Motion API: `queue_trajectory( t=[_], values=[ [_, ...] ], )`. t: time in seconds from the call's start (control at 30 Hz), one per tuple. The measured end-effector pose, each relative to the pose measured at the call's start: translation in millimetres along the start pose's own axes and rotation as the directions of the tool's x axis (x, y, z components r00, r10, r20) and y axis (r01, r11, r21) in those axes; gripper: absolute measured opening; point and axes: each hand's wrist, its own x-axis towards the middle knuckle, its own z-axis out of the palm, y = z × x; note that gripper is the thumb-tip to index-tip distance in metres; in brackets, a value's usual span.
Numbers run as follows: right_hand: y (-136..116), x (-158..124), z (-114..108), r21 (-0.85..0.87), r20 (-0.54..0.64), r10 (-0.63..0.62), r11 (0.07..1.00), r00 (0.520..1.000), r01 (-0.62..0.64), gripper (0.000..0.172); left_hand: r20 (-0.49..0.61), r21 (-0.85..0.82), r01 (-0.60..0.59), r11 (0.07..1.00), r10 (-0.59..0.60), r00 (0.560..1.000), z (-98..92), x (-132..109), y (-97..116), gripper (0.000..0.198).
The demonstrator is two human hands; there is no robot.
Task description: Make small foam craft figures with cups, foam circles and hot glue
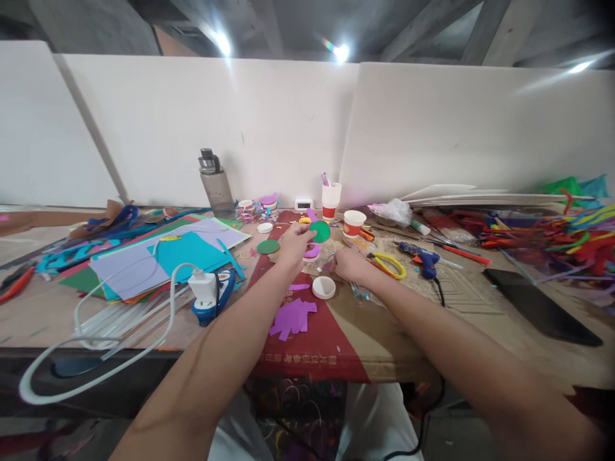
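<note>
My left hand [294, 242] pinches a round green paper disc [319, 232] by its left edge, above the cardboard. A second green disc [268, 246] lies to its left. Just below the held disc is a small white piece with a purple paper ring [311, 251]. My right hand [350, 264] is low over the cardboard, fingers drawn together and pointing down; whatever they hold is hidden. Beside it lie scissors with yellow handles [390, 266]. A shallow white round cup [323, 289] sits in front of both hands, near purple paper strips [294, 317].
Red-and-white paper cups [354, 224] stand behind. A blue glue gun [423, 257] and a black phone [541, 306] lie at right. Colored paper sheets [129, 269], a power plug [204, 288] with a white cable, and a bottle [216, 186] are at left.
</note>
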Motion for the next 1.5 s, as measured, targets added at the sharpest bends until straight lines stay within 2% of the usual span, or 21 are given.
queue_trajectory(
  t=[0.1, 0.2, 0.27, 0.37, 0.43, 0.53, 0.67, 0.97, 1.23, 1.5],
  values=[
    [-3.9, -6.3, 1.2, -0.053, -0.017, 0.056, 0.997, 0.998, -0.057, 0.032, 0.004, -0.034, 0.023, 0.999, -0.023, 1.0, 0.0, -0.5, -0.1, 0.015],
    [-3.1, -11.5, -6.2, -0.01, -0.038, 0.035, 0.999, 0.999, -0.036, 0.022, 0.0, -0.078, 0.051, 0.996, -0.052, 0.999, -0.5, -0.8, -1.0, 0.02],
    [0.1, -11.4, -14.4, 0.146, -0.12, 0.003, 0.989, 0.993, 0.015, 0.018, -0.013, -0.096, 0.06, 0.994, -0.061, 0.998, -0.5, -1.5, -1.7, 0.022],
    [3.7, -7.8, -23.4, 0.437, -0.256, 0.023, 0.894, 0.966, 0.095, 0.016, -0.036, -0.087, 0.062, 0.994, -0.065, 0.997, 0.2, -3.0, -2.3, 0.024],
    [3.7, -5.6, -24.1, 0.55, -0.251, 0.048, 0.829, 0.967, 0.102, 0.021, -0.038, -0.064, 0.054, 0.996, -0.057, 0.998, 1.3, -3.9, -2.5, 0.024],
    [2.1, -4.2, -20.1, 0.624, -0.213, 0.058, 0.776, 0.975, 0.09, 0.031, -0.026, -0.027, 0.04, 0.999, -0.041, 0.999, 3.0, -4.4, -2.8, 0.023],
    [2.0, -3.7, -17.2, 0.643, -0.204, 0.076, 0.762, 0.976, 0.075, 0.034, 0.009, 0.012, 0.02, 1.0, -0.02, 1.0, 4.1, -4.2, -4.6, 0.021],
    [3.8, -0.9, -19.2, 0.612, -0.169, 0.08, 0.79, 0.982, 0.041, 0.026, 0.074, 0.018, -0.004, 1.0, 0.002, 0.997, 4.2, -5.6, -6.9, 0.022],
    [2.1, -1.5, -20.5, 0.628, -0.14, 0.103, 0.778, 0.985, 0.008, 0.025, 0.147, -0.002, 0.003, 1.0, -0.003, 0.989, 2.9, -5.3, -7.1, 0.028],
    [0.8, -2.9, -21.7, 0.617, -0.134, 0.097, 0.787, 0.986, 0.007, 0.025, 0.155, 0.019, -0.012, 1.0, 0.009, 0.988, 5.4, -5.5, -9.5, 0.043]
  ],
)
